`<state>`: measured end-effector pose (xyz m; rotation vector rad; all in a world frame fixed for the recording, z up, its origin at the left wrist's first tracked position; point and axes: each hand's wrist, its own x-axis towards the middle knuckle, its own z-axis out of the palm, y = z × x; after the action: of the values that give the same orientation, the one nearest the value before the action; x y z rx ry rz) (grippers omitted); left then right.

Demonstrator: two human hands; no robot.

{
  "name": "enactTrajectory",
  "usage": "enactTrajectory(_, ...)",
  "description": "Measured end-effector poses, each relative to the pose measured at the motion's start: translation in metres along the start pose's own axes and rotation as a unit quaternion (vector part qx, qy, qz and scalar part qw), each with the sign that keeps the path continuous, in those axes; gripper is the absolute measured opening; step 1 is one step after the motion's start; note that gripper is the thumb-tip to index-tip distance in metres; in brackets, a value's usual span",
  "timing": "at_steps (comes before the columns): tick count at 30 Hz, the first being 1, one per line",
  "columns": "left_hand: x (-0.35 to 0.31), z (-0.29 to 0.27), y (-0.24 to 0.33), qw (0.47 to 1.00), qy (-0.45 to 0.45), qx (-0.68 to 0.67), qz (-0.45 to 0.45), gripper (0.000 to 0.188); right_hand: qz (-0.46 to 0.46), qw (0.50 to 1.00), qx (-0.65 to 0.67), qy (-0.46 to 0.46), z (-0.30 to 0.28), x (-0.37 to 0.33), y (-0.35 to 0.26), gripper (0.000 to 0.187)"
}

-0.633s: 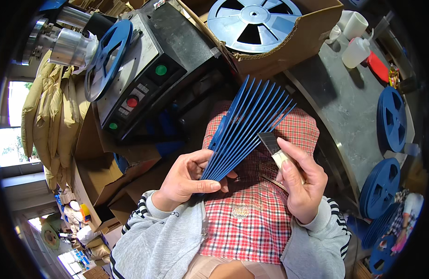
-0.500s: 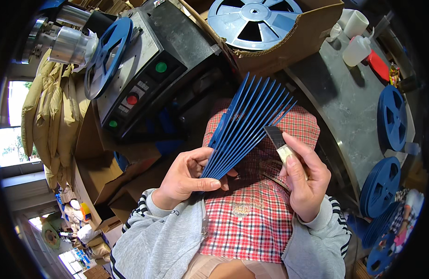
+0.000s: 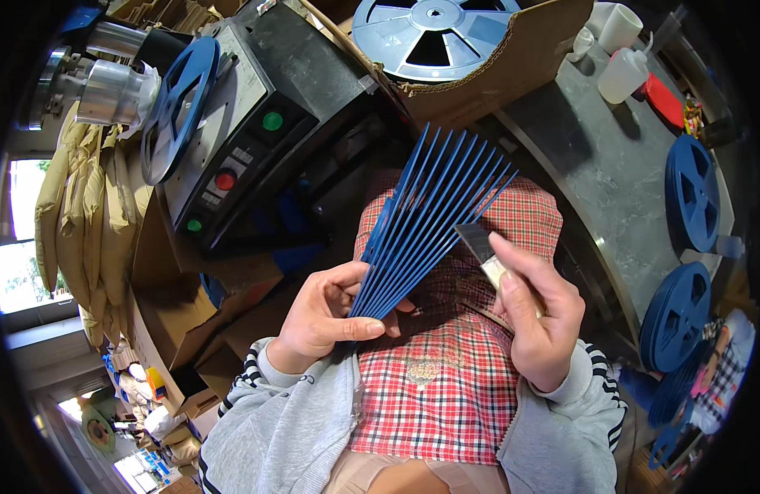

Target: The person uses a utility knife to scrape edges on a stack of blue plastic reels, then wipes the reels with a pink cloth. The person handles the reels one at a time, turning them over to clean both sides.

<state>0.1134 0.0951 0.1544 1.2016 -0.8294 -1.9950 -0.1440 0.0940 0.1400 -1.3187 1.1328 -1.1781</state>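
Several fanned discs [image 3: 403, 265] slightly farther left

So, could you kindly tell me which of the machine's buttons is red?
The middle button; the upper button and lower button are green.

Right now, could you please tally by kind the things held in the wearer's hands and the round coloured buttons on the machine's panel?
Fanned blue stack, in the left hand: 1
Dark-bladed tool, in the right hand: 1
Green buttons: 2
Red button: 1
Total: 5
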Motion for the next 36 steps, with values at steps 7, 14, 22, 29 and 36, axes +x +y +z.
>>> enactTrajectory(7,-0.001,0.0,0.0,1.0,-0.004,-0.004,-0.004,0.058,0.023,1.0,0.014,0.007,0.002,0.001,-0.004,0.031)
enactTrajectory(14,-0.001,-0.002,0.004,1.0,-0.008,0.005,0.0,0.059,-0.047,0.995,-0.012,-0.084,0.0,0.004,-0.01,0.039)
enactTrajectory(22,-0.001,-0.003,-0.006,0.996,0.017,-0.02,0.086,0.055,-0.38,0.906,-0.135,-0.125,0.035,0.026,0.01,0.015)
enactTrajectory(29,-0.007,-0.021,-0.011,0.998,-0.009,-0.001,0.066,0.06,-0.344,0.931,-0.121,0.026,0.029,0.058,0.053,0.015)
enactTrajectory(36,-0.012,-0.039,-0.021,0.994,0.012,-0.021,0.111,0.057,-0.053,0.995,0.045,0.065,0.015,0.078,0.134,0.022)
